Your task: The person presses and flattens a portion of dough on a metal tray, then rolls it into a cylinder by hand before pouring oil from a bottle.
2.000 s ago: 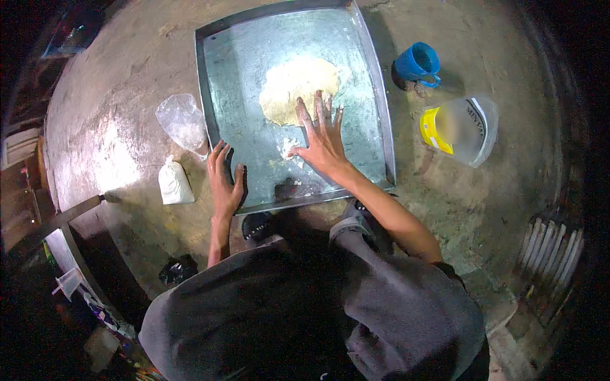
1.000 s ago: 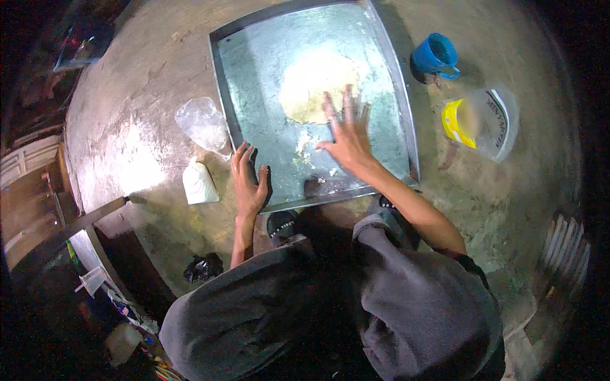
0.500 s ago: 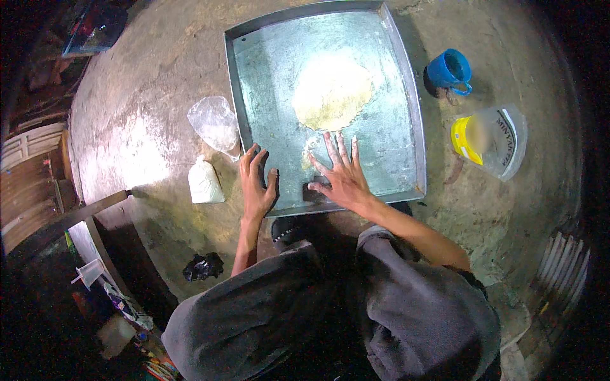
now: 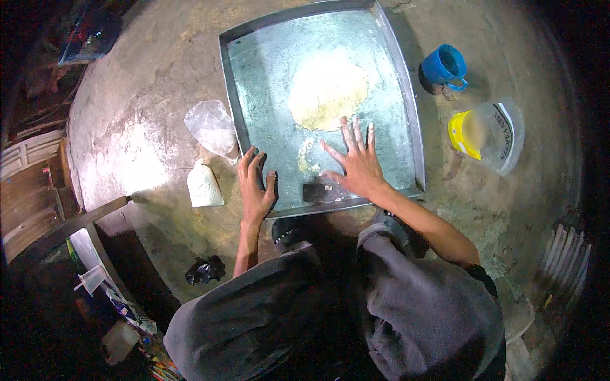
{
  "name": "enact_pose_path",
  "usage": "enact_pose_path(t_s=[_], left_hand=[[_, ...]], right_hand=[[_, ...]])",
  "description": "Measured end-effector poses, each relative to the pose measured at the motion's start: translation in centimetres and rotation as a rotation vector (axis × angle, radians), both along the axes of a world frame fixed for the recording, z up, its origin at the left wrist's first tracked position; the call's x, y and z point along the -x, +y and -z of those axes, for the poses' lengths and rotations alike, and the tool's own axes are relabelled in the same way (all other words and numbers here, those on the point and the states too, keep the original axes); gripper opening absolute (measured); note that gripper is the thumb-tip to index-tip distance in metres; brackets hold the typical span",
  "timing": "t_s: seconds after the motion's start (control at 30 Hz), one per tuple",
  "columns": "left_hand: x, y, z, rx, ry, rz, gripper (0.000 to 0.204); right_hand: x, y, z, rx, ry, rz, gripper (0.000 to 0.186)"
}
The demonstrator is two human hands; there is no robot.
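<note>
A flat, pale yellow round of dough (image 4: pixel 327 95), glaring under bright light, lies in a large square metal tray (image 4: pixel 254 76) with raised sides. My right hand (image 4: pixel 362 162) is spread over the near part of the tray, fingers apart and floury, tips just short of the dough's near edge. Loose crumbs of dough (image 4: pixel 308 157) lie left of that hand. A dark, flat rectangular piece (image 4: pixel 321 192) with a crumb on it sits by the tray's near wall. My left hand (image 4: pixel 256 187) rests at the tray's near left rim, fingers apart and holding nothing.
Left of the tray stand a clear plastic bag with white contents (image 4: pixel 213 130) and a small bag of white powder (image 4: pixel 204 185). A crumpled black bag (image 4: pixel 205 270) lies nearer. On the right are a blue mug (image 4: pixel 445 66) and a clear and yellow pouch (image 4: pixel 486 134) on the concrete floor (image 4: pixel 146 82).
My right hand has moved right, away from the crumbs, showing more of the dark piece. The left hand stays at the rim. The whole view has shifted slightly.
</note>
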State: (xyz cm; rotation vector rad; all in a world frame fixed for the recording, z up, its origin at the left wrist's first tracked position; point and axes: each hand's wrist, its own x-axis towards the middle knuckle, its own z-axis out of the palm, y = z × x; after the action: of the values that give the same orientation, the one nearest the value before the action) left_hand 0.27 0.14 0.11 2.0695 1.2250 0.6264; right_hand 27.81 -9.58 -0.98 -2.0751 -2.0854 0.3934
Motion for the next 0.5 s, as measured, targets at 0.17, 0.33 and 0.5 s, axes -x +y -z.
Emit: enact_pose_path(t_s=[0.17, 0.33, 0.5], left_hand=[[-0.3, 0.1, 0.2, -0.008, 0.065, 0.008, 0.045], [-0.2, -0.1, -0.2, -0.019, 0.051, 0.013, 0.047], [-0.3, 0.0, -0.3, -0.038, 0.091, 0.021, 0.046]], right_hand=[[2.3, -0.3, 0.1, 0.049, 0.054, -0.147, 0.074], [1.5, 1.1, 0.5, -0.012, 0.033, -0.020, 0.073], [3.2, -0.2, 0.0, 0.081, 0.085, -0.227, 0.072]])
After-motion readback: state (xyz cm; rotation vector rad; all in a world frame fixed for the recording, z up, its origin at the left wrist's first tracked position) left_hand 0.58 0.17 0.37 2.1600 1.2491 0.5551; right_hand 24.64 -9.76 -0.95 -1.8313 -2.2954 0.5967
